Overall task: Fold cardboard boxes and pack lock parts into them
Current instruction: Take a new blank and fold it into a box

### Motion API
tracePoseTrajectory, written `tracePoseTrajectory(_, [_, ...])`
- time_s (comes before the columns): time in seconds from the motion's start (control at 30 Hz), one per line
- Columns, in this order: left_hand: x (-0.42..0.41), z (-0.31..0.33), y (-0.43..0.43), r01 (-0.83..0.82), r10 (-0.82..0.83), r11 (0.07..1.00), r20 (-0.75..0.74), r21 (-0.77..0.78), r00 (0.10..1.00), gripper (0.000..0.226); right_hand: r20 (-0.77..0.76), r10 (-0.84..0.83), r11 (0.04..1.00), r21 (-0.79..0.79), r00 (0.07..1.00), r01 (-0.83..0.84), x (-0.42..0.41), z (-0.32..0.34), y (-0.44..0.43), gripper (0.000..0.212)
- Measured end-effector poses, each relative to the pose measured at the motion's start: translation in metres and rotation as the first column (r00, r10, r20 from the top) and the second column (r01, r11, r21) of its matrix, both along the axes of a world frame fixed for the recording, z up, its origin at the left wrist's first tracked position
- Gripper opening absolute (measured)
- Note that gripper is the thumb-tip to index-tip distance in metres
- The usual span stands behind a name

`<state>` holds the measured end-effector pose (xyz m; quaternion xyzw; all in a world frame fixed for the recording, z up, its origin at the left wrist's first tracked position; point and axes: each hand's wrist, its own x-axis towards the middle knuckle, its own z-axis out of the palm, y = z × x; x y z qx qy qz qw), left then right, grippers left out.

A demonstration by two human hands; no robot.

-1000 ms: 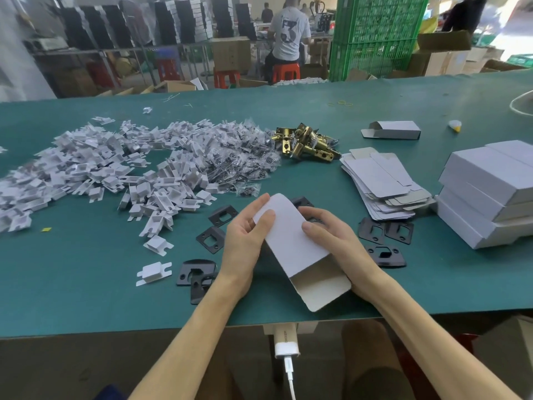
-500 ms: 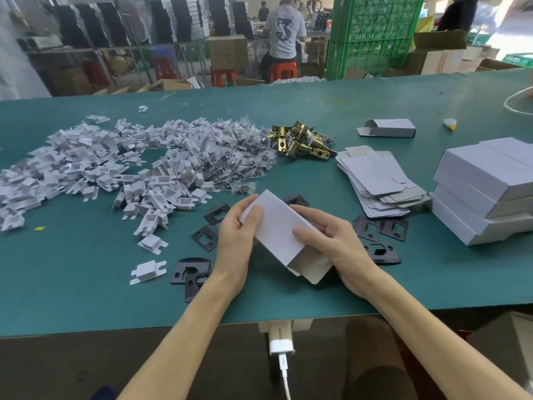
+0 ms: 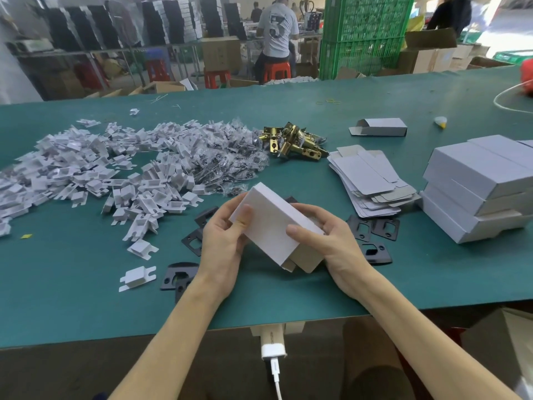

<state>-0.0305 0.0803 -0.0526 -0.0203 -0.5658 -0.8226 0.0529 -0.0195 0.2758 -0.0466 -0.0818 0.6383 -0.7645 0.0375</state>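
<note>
Holding the white cardboard box [image 3: 274, 223] over the green table [image 3: 86, 284], we clasp it from both sides: left hand [image 3: 222, 241] curled round the far end, right hand [image 3: 331, 243] round the near end. Its long axis runs far-left to near-right, the brown untucked flaps [image 3: 307, 259] lying nearest the right hand. Black strike plates [image 3: 372, 229] lie just beside.

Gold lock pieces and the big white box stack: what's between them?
A pile of flat box blanks lies between the gold lock pieces and the stacked boxes, in the head view.
</note>
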Motion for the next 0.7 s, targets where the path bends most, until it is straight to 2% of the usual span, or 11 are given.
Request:
tracePoseTrajectory(0.1, [-0.001,0.004,-0.006,0.030,-0.030,0.986,-0.004,0.163,1.000,0.051,0.037,-0.051,0.997,-0.061,0.998,0.053,-0.002,-0.004,0.001,0.048])
tracePoseTrajectory(0.17, [-0.003,0.004,-0.011,0.044,-0.042,0.962,-0.014,0.269,0.999,0.038,0.031,-0.040,0.989,-0.140,0.999,0.044,-0.003,-0.006,0.001,0.054])
tracePoseTrajectory(0.23, [-0.004,0.006,-0.013,0.044,-0.035,0.949,-0.033,0.313,0.999,0.031,0.044,-0.041,0.977,-0.208,0.998,0.049,-0.004,-0.004,-0.001,0.060])
tracePoseTrajectory(0.3, [-0.002,0.008,-0.012,0.050,-0.040,0.951,-0.041,0.306,0.998,0.036,0.062,-0.037,0.975,-0.216,0.997,0.049,-0.005,-0.004,-0.002,0.061])
tracePoseTrajectory(0.43, [0.002,0.008,-0.005,0.111,-0.090,0.963,-0.095,0.244,0.991,0.036,0.083,0.008,0.971,-0.240,0.997,0.012,-0.007,-0.004,-0.002,0.049])
tracePoseTrajectory(0.53, [0.002,0.008,-0.006,0.095,-0.064,0.966,-0.132,0.240,0.989,0.035,0.148,-0.009,0.941,-0.333,0.989,0.059,-0.008,-0.002,-0.002,0.051])
tracePoseTrajectory(0.7, [0.005,0.009,0.001,0.101,-0.087,0.991,-0.165,0.082,0.982,0.035,0.192,-0.008,0.918,-0.387,0.981,0.083,-0.008,0.000,-0.001,0.061])
